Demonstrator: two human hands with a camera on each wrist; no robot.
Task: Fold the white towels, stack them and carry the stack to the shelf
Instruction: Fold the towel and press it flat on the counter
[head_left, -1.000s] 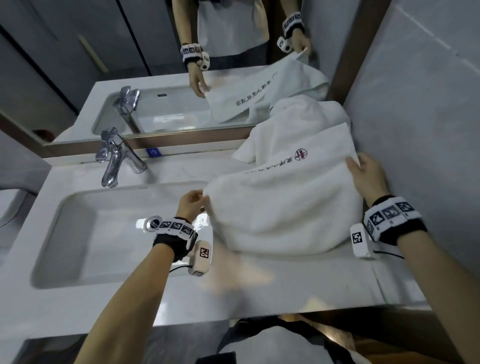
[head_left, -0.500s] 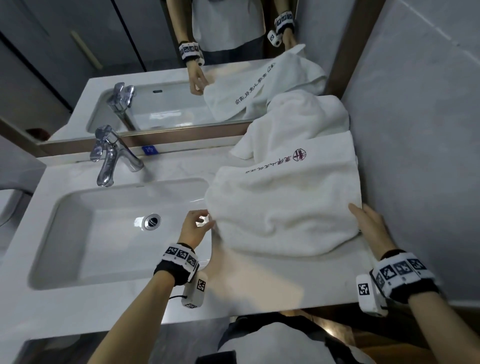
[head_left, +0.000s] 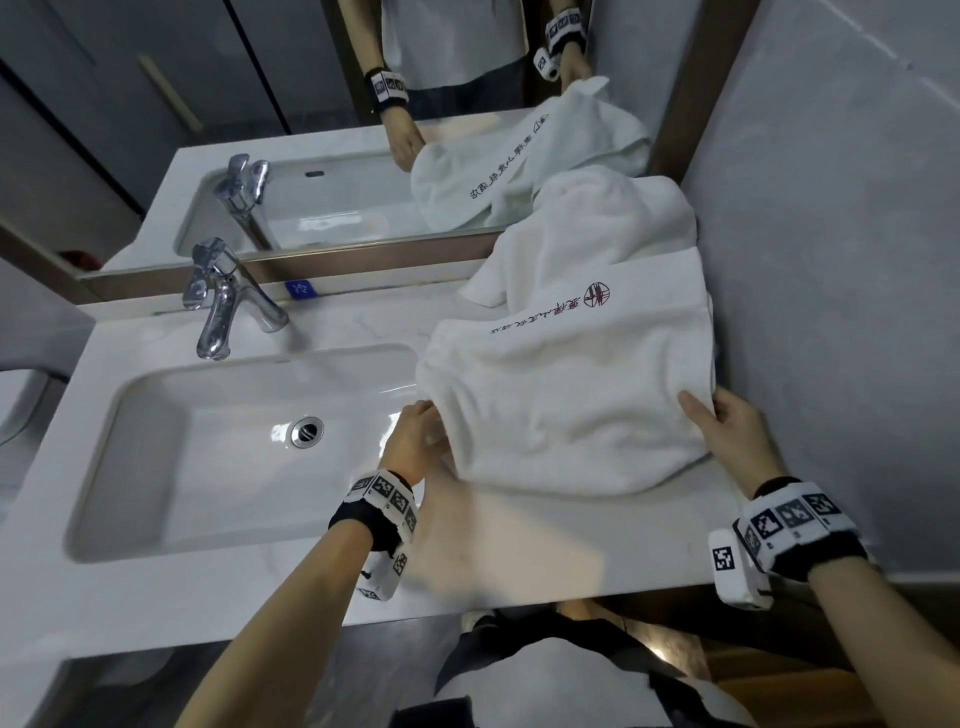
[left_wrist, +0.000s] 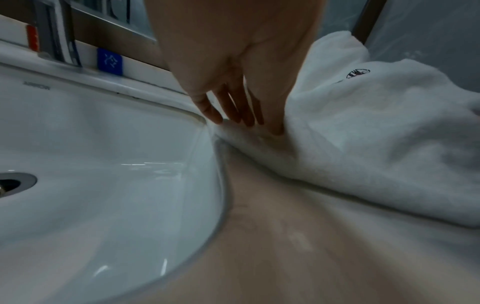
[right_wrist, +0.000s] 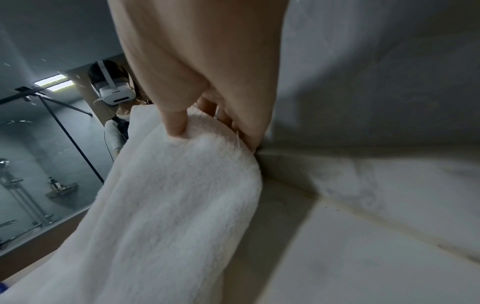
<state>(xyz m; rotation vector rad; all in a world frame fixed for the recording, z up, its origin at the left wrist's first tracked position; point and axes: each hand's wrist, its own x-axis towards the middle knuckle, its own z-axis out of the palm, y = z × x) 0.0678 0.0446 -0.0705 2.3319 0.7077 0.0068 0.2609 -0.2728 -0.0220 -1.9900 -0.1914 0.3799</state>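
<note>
A white towel with a dark red logo (head_left: 566, 400) lies folded over on the counter (head_left: 524, 551), right of the sink. My left hand (head_left: 427, 422) is at its left edge; in the left wrist view its straight fingers (left_wrist: 233, 112) touch the towel's lower layer (left_wrist: 376, 133) by the sink rim. My right hand (head_left: 702, 413) holds the towel's right edge beside the wall. The right wrist view shows the thumb (right_wrist: 176, 123) on top of the towel (right_wrist: 168, 205) and the fingers underneath. A second, crumpled white towel (head_left: 602, 223) sits behind it against the mirror.
The sink basin (head_left: 208, 467) with its drain (head_left: 307, 431) takes up the left of the counter, and a chrome faucet (head_left: 223, 306) stands behind it. A grey wall (head_left: 831, 260) closes off the right side. The mirror (head_left: 311, 104) runs along the back.
Both hands have slid along the towel's sides toward me, the right one from the far right corner to the near right edge. The towel now lies flatter.
</note>
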